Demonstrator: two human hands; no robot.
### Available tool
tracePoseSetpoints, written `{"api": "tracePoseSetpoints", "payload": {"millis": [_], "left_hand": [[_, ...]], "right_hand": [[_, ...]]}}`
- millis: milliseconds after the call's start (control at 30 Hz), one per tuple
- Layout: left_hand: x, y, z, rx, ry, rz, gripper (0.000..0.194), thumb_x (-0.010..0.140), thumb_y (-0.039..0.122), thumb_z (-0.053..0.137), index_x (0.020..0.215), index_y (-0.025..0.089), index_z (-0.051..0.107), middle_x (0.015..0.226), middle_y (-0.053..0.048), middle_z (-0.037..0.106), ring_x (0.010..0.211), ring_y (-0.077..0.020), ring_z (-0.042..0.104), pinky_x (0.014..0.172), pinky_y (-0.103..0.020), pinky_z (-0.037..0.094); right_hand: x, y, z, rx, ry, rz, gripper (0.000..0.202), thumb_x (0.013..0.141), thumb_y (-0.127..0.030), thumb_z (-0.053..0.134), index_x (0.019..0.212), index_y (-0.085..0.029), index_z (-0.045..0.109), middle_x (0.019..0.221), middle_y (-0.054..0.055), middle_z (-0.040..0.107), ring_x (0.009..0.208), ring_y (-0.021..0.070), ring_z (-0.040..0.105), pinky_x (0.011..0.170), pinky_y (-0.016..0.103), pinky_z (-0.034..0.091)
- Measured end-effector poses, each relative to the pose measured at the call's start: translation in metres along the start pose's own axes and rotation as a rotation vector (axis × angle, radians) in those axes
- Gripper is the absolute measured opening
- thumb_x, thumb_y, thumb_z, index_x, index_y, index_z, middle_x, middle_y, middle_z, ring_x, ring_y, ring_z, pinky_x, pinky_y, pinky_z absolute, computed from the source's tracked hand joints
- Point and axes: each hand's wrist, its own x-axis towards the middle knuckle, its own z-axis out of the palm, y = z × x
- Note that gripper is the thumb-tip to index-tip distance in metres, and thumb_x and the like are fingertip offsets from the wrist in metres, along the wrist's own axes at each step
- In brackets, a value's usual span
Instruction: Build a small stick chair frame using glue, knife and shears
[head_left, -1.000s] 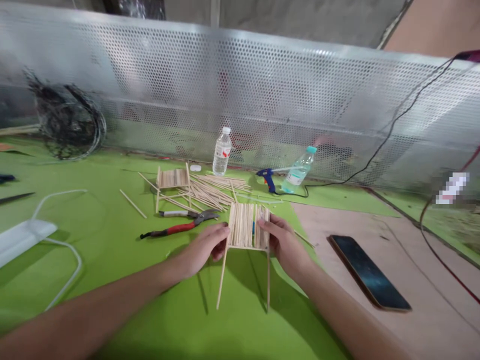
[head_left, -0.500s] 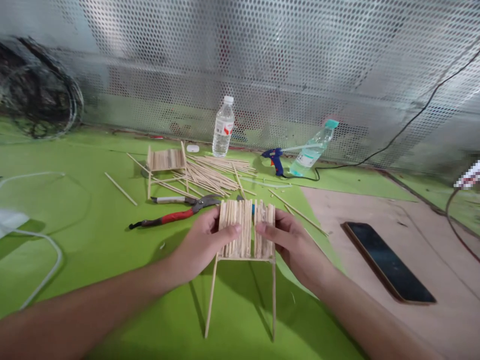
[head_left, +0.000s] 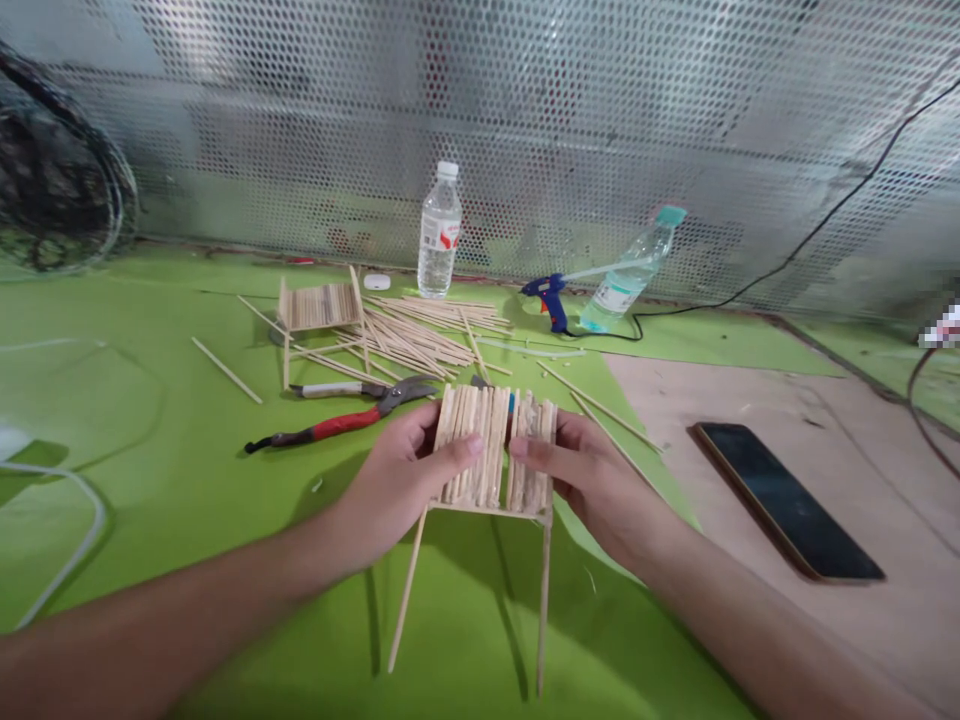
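A small frame of wooden sticks (head_left: 472, 455) is held between my two hands, its row of sticks split by a narrow gap right of the middle. Two long stick legs extend from it toward me. My left hand (head_left: 405, 470) grips its left side, thumb on top of the sticks. On the right side, my right hand (head_left: 600, 480) closes round the edge with its thumb on top. The other fingers of both hands are mostly hidden. Something blue shows just behind the gap. Beyond stands a similar stick piece (head_left: 321, 307) beside a pile of loose sticks (head_left: 420, 335).
Red-and-white-handled cutters (head_left: 345, 422) lie left of centre. Behind are a clear bottle (head_left: 439, 240), a blue glue gun (head_left: 551, 300) and a tilted green-capped bottle (head_left: 630, 275) near a perforated metal sheet (head_left: 510, 130). A phone (head_left: 784, 500) rests on the right, and a white cable (head_left: 90, 500) curves at left.
The view has shifted slightly, so the background things sit a little higher. The held frame is tilted slightly more, its legs reaching further left; both hands keep their hold.
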Motion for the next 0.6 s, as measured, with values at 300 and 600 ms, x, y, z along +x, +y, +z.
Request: {"api": "tracePoseSetpoints", "payload": {"millis": [300, 600], "left_hand": [[-0.0020, 0.0017, 0.0023, -0.017, 0.014, -0.037, 0.031, 0.095, 0.034, 0.070, 0.125, 0.027, 0.067, 0.118, -0.003, 0.075, 0.101, -0.0221, 0.071, 0.093, -0.043, 0.058], [-0.0030, 0.0025, 0.0015, 0.001, 0.001, -0.056, 0.030, 0.094, 0.037, 0.071, 0.123, 0.027, 0.068, 0.117, -0.004, 0.075, 0.102, -0.0245, 0.070, 0.095, -0.046, 0.058]], "right_hand": [[0.0010, 0.0042, -0.0019, 0.056, 0.008, 0.003, 0.024, 0.080, -0.034, 0.086, 0.099, -0.022, 0.083, 0.096, 0.004, 0.081, 0.087, 0.0193, 0.072, 0.083, 0.032, 0.053], [0.0003, 0.0040, -0.0012, 0.020, 0.010, 0.018, 0.028, 0.075, -0.036, 0.089, 0.096, -0.020, 0.083, 0.093, 0.006, 0.081, 0.084, 0.0207, 0.072, 0.076, 0.032, 0.051]]}}
